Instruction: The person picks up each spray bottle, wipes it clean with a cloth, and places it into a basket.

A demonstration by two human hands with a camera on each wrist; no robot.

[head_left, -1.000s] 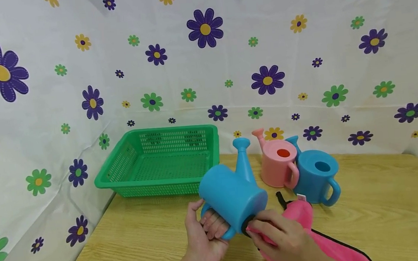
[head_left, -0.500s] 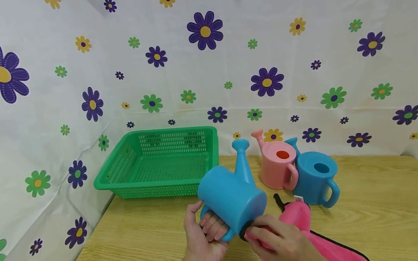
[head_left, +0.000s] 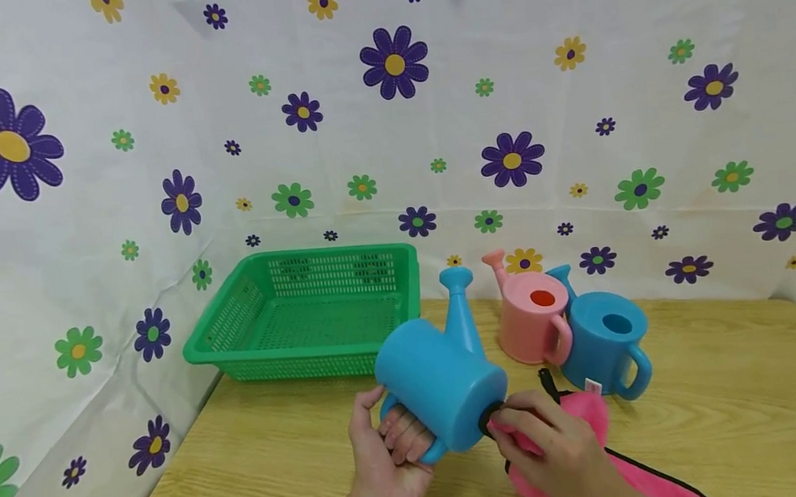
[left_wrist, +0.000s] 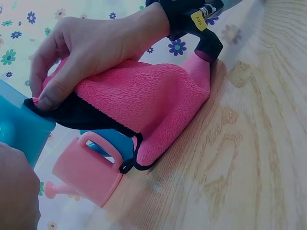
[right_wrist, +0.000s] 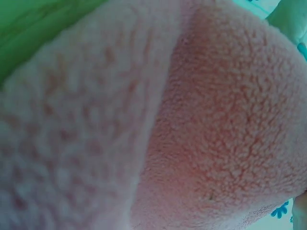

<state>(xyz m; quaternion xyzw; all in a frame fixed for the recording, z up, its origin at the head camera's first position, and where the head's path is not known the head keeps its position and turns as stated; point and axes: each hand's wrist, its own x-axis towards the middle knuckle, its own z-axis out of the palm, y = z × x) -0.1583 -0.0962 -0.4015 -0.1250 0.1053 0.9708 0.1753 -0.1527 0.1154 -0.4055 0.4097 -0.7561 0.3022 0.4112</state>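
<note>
A blue watering can [head_left: 431, 380] is held tilted above the table, its spout pointing up. My left hand [head_left: 392, 466] grips it by the handle from below. In my right hand [head_left: 560, 443], a pink fleecy cloth [head_left: 586, 413] with black edging is pinched, its edge against the can's lower right end. The left wrist view shows the right thumb and fingers holding the cloth's black border [left_wrist: 86, 112] at the can, while the rest of the cloth hangs down to the table. Pink pile fills most of the right wrist view.
Behind the can on the left stands a green perforated plastic basket [head_left: 286, 354]. A pink watering can [head_left: 521, 324] and a second blue watering can [head_left: 587, 346] stand upright side by side at the back right. A flower-printed white sheet [head_left: 332, 144] hangs behind the wooden table [head_left: 273, 441].
My right hand has shifted slightly right with the cloth, across the can's end. The left hand and the held can stay nearly in place.
</note>
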